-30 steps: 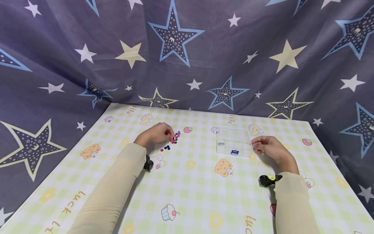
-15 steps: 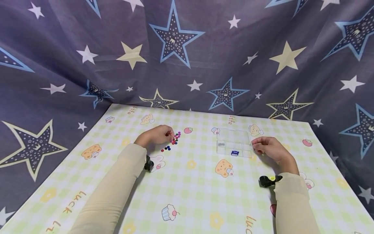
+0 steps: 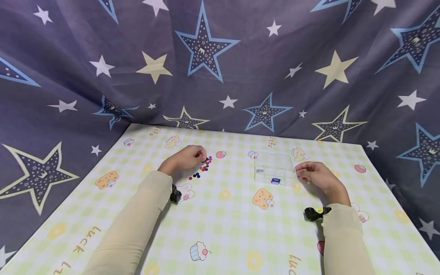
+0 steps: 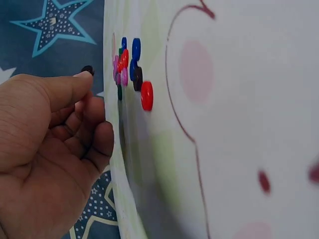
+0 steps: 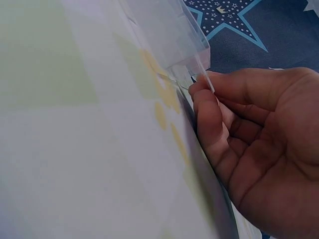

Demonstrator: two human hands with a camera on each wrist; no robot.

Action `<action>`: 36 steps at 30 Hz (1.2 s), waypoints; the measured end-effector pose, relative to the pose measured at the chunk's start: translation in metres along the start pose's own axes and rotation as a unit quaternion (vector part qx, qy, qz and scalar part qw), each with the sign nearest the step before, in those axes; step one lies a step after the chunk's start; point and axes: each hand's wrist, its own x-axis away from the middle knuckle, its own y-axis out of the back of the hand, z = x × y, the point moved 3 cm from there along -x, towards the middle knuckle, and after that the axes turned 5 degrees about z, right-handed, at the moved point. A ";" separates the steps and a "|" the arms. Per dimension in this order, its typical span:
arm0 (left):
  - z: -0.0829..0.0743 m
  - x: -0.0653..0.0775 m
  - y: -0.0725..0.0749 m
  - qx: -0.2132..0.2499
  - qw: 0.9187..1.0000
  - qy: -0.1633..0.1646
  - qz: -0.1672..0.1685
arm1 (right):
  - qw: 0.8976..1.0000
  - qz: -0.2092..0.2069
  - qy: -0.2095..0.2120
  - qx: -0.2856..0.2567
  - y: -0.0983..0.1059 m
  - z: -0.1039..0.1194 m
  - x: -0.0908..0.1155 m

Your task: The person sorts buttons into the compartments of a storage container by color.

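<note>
My left hand (image 3: 187, 157) is raised a little over a loose group of small round buttons (image 4: 147, 96) on the left of the table. Between its thumb and index finger it pinches a black button (image 4: 87, 69). The buttons lying by it are red, blue, black, green, purple and pink. Over on the right, my right hand (image 3: 319, 175) pinches the right edge of a clear plastic compartment box (image 5: 184, 37). The box lies with its lid (image 3: 275, 158) folded back, away from me. Small greyish pieces (image 3: 260, 170) sit in its left compartment.
A dark blue label (image 3: 275, 181) shows at the front of the box. The table (image 3: 227, 229) wears a checked cloth with printed cartoons, and a starry curtain (image 3: 240, 46) hangs behind its back edge. Black cameras are strapped to both wrists.
My left hand has lifted slightly from among the buttons, with the black button now showing at its fingertips. The right hand has stayed at the box's edge.
</note>
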 end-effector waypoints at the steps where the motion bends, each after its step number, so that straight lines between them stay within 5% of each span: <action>1: -0.002 -0.001 -0.001 0.004 1.000 -0.002 -0.005 | 1.000 0.001 0.001 -0.002 -0.001 0.000 0.000; 21: -0.030 -0.035 -0.029 0.032 0.998 -0.059 -0.019 | 1.000 -0.002 -0.003 -0.011 -0.002 -0.004 -0.004; 36: -0.068 -0.062 -0.055 0.075 0.992 -0.098 -0.038 | 1.000 -0.006 -0.003 -0.012 -0.001 -0.001 -0.001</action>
